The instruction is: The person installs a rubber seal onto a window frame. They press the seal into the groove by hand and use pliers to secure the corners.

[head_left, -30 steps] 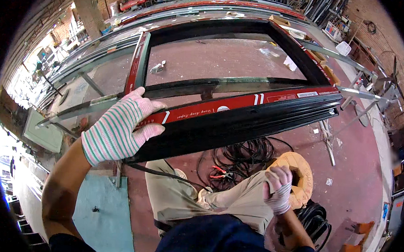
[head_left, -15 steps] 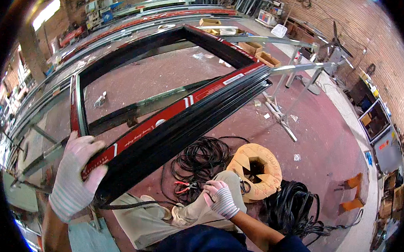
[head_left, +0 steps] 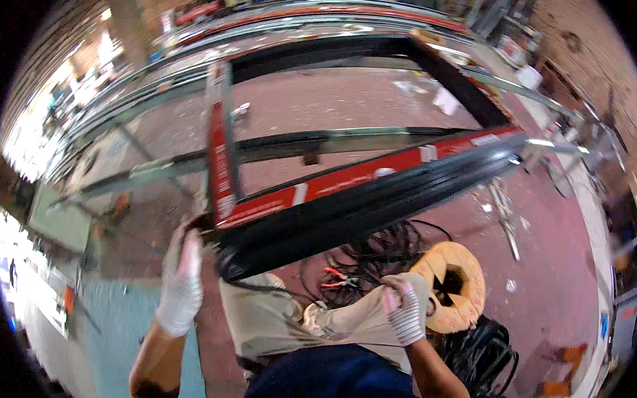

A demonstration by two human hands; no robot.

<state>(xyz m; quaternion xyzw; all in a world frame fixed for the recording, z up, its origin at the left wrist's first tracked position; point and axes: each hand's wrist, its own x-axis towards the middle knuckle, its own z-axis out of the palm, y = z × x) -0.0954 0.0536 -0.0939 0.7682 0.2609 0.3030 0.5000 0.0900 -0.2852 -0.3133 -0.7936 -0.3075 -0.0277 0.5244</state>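
A black window-type frame (head_left: pixel 398 196) with red film along its faces lies tilted before me on metal supports. My left hand (head_left: pixel 182 285), in a pale knitted glove, is at the frame's near left corner, its blurred fingers stretched upward; contact is unclear. My right hand (head_left: pixel 403 309), in a striped glove, is closed by my right knee; what lies in its fingers is hidden. A black rubber strip (head_left: pixel 267 288) runs from the near corner across my trousers towards the right; its far end is unclear. Red-handled pliers (head_left: pixel 339 278) rest by a loose black coil (head_left: pixel 362 262).
A yellow-orange ring-shaped spool (head_left: pixel 463 318) stands right of my knee, with another black coil (head_left: pixel 477 359) behind it. Metal rails (head_left: pixel 154 176) support the frame at left. A pale blue-green sheet (head_left: pixel 117 332) lies lower left. An orange bracket (head_left: pixel 561 370) is at far right.
My view has swung left, so the frame and spool appear further right. My left hand has gone from gripping the frame's near rail to its outer corner; my right hand stays closed by the knee.
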